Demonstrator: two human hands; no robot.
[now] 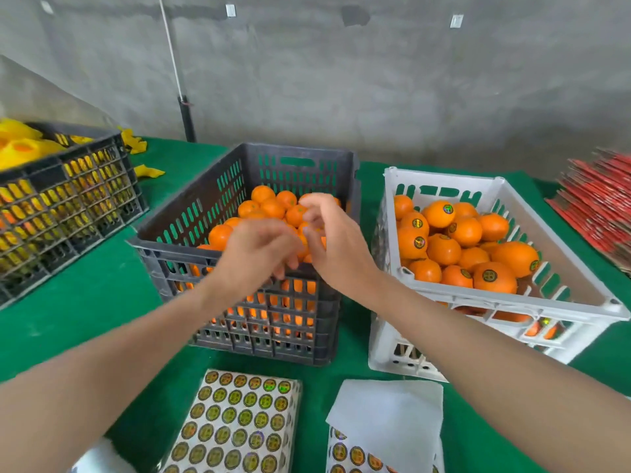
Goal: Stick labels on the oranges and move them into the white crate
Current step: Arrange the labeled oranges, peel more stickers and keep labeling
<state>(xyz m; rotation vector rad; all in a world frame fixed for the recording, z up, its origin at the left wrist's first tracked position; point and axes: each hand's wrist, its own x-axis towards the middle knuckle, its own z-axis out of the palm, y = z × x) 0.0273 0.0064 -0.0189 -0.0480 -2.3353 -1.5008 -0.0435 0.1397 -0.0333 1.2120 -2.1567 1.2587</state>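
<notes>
A dark grey crate (177,249) in the middle holds several unlabelled oranges (263,194). Both hands meet over its near side. My left hand (256,249) has its fingers curled down around an orange (303,249) that shows only as a sliver between the hands. My right hand (333,237) is beside it with curled fingertips at that orange. Whether it pinches a label is hidden by blur. To the right, the white crate (444,175) holds several labelled oranges (495,276). A sheet of round gold labels (235,421) lies on the green table near me.
A second label sheet (355,454) lies partly under white backing paper (389,411). A black crate (68,206) of yellow-wrapped items stands at the left. A stack of red sheets (601,213) lies at the far right. A concrete wall and a thin pole (187,114) are behind.
</notes>
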